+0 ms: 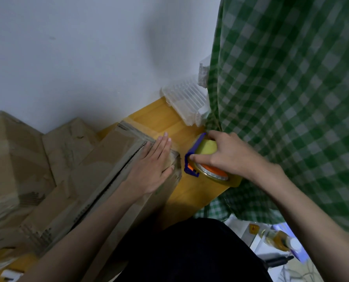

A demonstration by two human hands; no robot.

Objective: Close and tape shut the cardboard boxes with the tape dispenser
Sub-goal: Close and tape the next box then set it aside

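At the centre of the frame the left hand (153,163) lies flat, fingers straight and together, pressing down on the far end of a long cardboard box (100,180) whose flaps are folded shut; a dark seam runs along its top from the lower left toward the hand. Just right of it, the right hand (226,153) grips a tape dispenser (194,159), fingers curled over the yellowish roll, with the blue frame and orange hub showing beneath. The dispenser sits just beside the box's end, above the yellow wooden floor (159,119); whether tape bridges the two cannot be told. More cardboard boxes (16,159) are stacked at the left of the frame against a white wall (88,47). A green checked cloth (291,98) hangs down the right side, and a ribbed clear plastic tray (186,98) rests by the wall near its edge. Dark clothing fills the bottom centre.
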